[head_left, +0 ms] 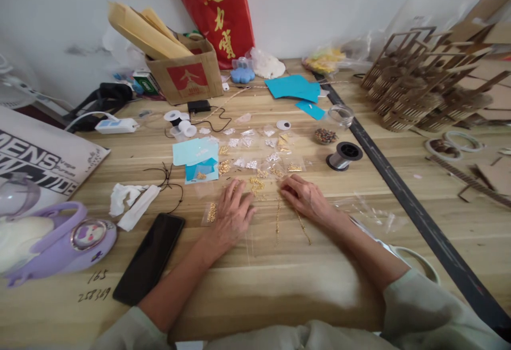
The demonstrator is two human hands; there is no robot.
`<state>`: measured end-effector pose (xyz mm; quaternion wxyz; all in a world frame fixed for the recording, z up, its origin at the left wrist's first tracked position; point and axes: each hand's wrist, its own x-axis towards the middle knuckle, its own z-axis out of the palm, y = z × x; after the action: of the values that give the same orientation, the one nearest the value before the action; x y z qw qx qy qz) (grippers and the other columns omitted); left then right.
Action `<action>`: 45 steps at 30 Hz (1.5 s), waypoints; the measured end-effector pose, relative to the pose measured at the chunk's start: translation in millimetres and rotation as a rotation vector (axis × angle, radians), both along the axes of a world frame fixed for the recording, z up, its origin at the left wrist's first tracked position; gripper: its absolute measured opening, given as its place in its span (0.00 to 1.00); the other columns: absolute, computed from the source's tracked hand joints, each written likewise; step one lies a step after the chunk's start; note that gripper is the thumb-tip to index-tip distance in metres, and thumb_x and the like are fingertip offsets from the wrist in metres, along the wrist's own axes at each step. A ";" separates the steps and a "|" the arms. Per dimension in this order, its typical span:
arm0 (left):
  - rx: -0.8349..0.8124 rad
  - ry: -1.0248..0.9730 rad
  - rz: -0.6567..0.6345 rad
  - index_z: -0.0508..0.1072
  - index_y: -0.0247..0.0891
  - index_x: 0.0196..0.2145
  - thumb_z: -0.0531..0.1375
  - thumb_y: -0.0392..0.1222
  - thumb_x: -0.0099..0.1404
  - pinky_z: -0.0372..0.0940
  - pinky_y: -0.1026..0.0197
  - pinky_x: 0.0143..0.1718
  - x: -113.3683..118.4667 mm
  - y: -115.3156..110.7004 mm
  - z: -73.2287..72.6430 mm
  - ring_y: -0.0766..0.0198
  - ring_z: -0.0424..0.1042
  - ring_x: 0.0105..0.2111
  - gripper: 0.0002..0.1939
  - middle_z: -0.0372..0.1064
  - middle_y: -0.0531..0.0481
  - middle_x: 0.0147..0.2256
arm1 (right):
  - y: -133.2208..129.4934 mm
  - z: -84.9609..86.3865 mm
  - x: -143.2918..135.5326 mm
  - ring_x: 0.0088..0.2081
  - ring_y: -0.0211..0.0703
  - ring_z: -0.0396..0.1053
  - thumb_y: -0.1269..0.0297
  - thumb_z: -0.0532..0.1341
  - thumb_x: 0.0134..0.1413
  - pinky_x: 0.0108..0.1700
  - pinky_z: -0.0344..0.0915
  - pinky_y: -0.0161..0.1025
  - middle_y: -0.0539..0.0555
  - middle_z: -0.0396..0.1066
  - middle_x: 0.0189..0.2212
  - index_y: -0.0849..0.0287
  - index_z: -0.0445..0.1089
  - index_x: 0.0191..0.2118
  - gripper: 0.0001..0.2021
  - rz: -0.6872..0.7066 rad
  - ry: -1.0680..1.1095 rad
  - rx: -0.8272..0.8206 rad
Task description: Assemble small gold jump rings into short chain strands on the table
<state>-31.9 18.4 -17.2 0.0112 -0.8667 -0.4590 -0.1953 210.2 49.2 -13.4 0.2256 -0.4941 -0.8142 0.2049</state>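
- left hand [235,212]: palm down on the desk [279,296], in from the middle of the near edge, its fingers a little apart; a small packet of gold pieces [211,212] lies just beside it.
- right hand [302,194]: across from the left hand, well in from the near edge, fingers bent and thumb close to them; i cannot tell whether they pinch anything.
- gold chains [277,227]: two thin lengths by the right hand, running from it towards the desk's near edge.
- heap of gold chain [256,184]: between the two hands, slightly nearer the far edge than they are.
- clear packets [294,167]: spread beyond the hands towards the far edge, with gold or silvery bits in them.
- wire spool [344,156]: upright, near the black strip [393,182] that runs from the far edge to the near right corner.
- bead dish [326,136]: just beyond the spool, full of dark mixed beads.
- phone [149,258]: left of the left forearm, towards the near left corner, screen dark.
- paper bag [186,75]: standing towards the far edge, envelopes poking out.
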 end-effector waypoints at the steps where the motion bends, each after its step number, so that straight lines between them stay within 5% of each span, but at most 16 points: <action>1: -0.002 0.003 0.003 0.71 0.31 0.47 0.53 0.41 0.67 0.56 0.38 0.58 -0.1 0.5 0.1 0.43 0.50 0.61 0.15 0.58 0.35 0.56 | 0.0 0.1 0.1 0.35 0.41 0.68 0.66 0.54 0.61 0.38 0.62 0.36 0.53 0.68 0.36 0.56 0.66 0.39 0.05 0.001 0.002 -0.001; 15: 0.021 0.010 -0.020 0.75 0.33 0.39 0.54 0.38 0.67 0.57 0.40 0.58 0.2 -1.8 8.6 0.44 0.52 0.61 0.11 0.62 0.37 0.54 | 1.3 -0.8 0.0 0.35 0.41 0.68 0.67 0.54 0.61 0.39 0.62 0.37 0.53 0.68 0.37 0.56 0.66 0.39 0.05 -0.008 -0.010 -0.015; 25: 0.014 0.085 0.009 0.72 0.32 0.48 0.54 0.43 0.67 0.56 0.37 0.57 2.0 1.2 -1.3 0.41 0.50 0.62 0.17 0.58 0.36 0.58 | 1.4 1.5 -1.0 0.34 0.40 0.68 0.68 0.54 0.61 0.38 0.62 0.36 0.53 0.69 0.36 0.56 0.66 0.39 0.04 -0.011 -0.011 -0.016; 45: 0.068 0.045 -0.021 0.74 0.31 0.38 0.55 0.38 0.66 0.59 0.40 0.57 -0.4 -1.8 10.1 0.43 0.54 0.60 0.10 0.64 0.36 0.53 | 1.8 -0.9 -0.1 0.35 0.40 0.68 0.67 0.54 0.61 0.39 0.62 0.37 0.53 0.68 0.37 0.56 0.66 0.40 0.05 -0.006 0.005 -0.026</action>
<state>-32.2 16.6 -7.1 0.0488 -0.8747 -0.4427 -0.1911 210.1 51.0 -14.3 0.2220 -0.4991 -0.8094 0.2158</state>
